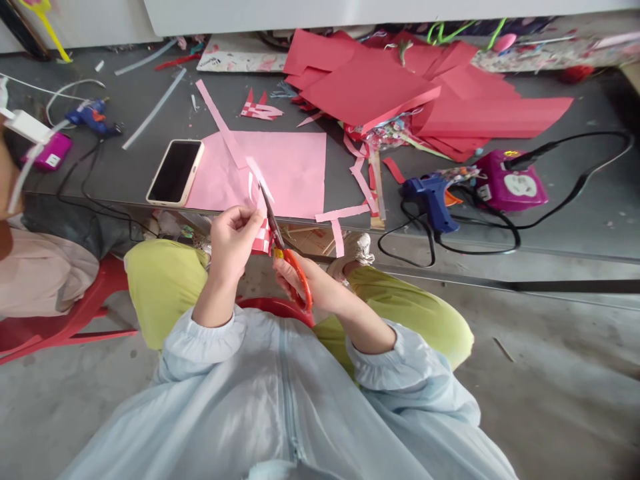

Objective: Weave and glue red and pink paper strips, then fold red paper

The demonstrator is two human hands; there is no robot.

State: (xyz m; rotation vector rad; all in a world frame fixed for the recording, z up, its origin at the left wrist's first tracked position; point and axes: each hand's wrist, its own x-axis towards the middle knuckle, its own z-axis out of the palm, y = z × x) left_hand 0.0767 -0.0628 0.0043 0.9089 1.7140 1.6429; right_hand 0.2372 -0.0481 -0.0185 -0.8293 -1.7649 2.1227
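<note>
My left hand (233,237) is closed on a small woven piece of red and pink paper strips (261,240), held above my lap at the low table's edge. My right hand (293,273) grips orange-handled scissors (287,257); the blades point up and away, running along the woven piece and a loose pink strip (257,172). Just beyond my hands a pink paper sheet (285,170) lies flat on the grey table (115,167).
A phone (175,171) lies left of the pink sheet. Red paper sheets (400,93) are heaped at the back right. A blue glue gun (431,200) and purple power socket (510,183) with black cables sit right. Another person's arm (10,187) is at far left beside a second glue gun (93,117).
</note>
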